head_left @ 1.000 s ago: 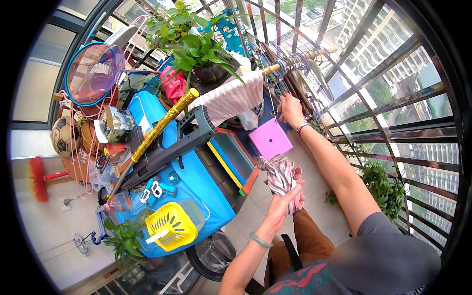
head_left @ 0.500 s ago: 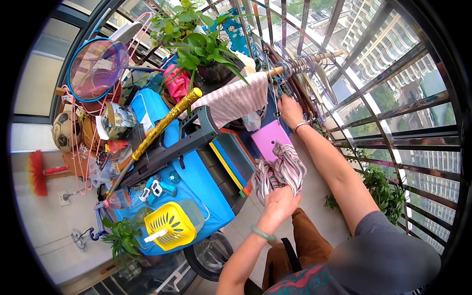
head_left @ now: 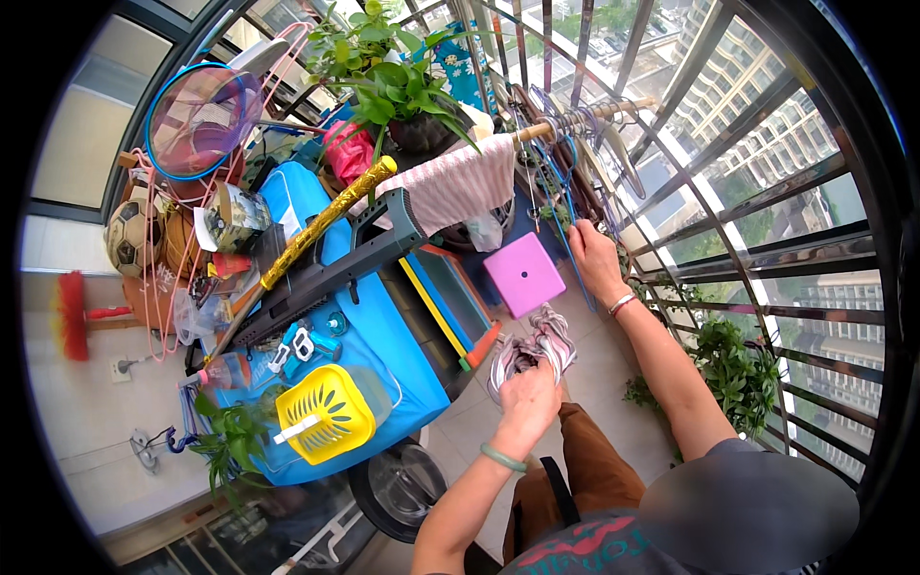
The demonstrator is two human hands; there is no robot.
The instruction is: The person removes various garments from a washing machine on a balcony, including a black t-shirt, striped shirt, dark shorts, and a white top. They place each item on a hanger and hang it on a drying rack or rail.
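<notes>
Sunlit and crowded, the balcony was fenced by dark metal railings point(head_left: 728, 206) with tower blocks beyond; a wooden pole point(head_left: 575, 117) ran across near them, carrying a striped towel point(head_left: 458, 187) and a row of wire hangers point(head_left: 585, 120). Clutter filled the person's left — a blue covered heap point(head_left: 383, 355) bearing a yellow basket point(head_left: 324, 412), a gold-wrapped stick point(head_left: 321, 225), a football point(head_left: 129, 235) and a potted plant point(head_left: 393, 81); a pink box-like stool point(head_left: 523, 275) stood on the tiled floor.

The left hand point(head_left: 529, 398) was closed around a bunched piece of pale pink-and-grey striped cloth point(head_left: 532, 345), held up over the floor just below the stool. The right hand point(head_left: 592, 257) was stretched forward to a thin blue hanger point(head_left: 571, 230) dangling from the pole; its fingers seemed curled about the wire, though how firmly I could not tell.

By my reading, the step in hand was fetching a hanger for the cloth — the garment was not yet on it. The next move would call for freeing the hanger's hook from the pole without snagging its neighbours, then spreading the bunched cloth so it could be threaded on.
</notes>
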